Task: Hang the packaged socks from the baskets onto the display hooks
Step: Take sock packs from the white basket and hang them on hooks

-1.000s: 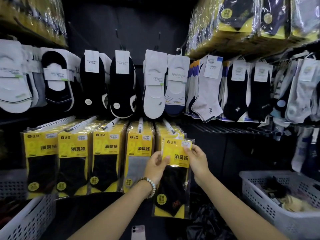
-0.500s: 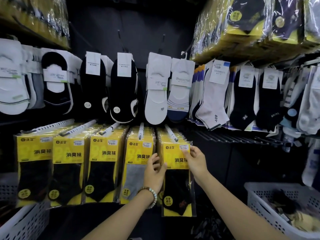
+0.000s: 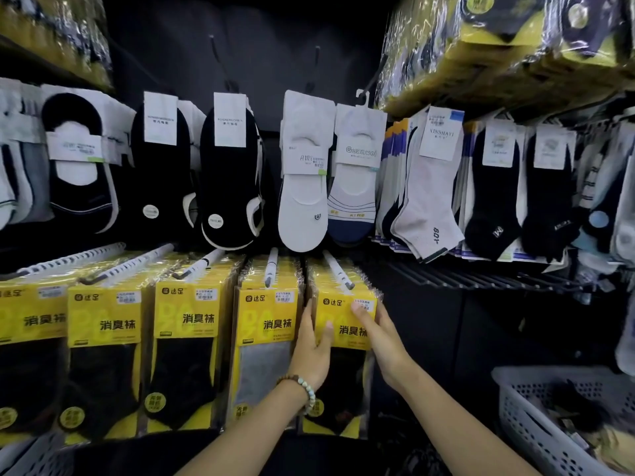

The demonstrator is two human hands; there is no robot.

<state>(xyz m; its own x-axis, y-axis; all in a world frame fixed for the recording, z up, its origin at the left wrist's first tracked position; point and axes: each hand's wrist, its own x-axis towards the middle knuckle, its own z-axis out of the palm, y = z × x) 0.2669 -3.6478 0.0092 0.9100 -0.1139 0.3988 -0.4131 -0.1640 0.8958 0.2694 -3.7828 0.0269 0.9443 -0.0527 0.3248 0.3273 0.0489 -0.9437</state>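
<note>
A yellow sock pack with black socks hangs at the front of the rightmost lower display hook, flush with the packs behind it. My left hand grips its left edge, thumb on the yellow card. My right hand holds its right edge, fingers over the price sticker. A bead bracelet sits on my left wrist. The white basket at the lower right holds more packaged socks.
Several more hooks to the left carry rows of the same yellow packs. Above hang black and white loose socks on cards. Bundled yellow packs overhang the top right. Another white basket shows at the bottom left.
The pack went from held loose in front of the display to hanging on the rightmost hook, pushed back against the stack. Both hands followed it forward.
</note>
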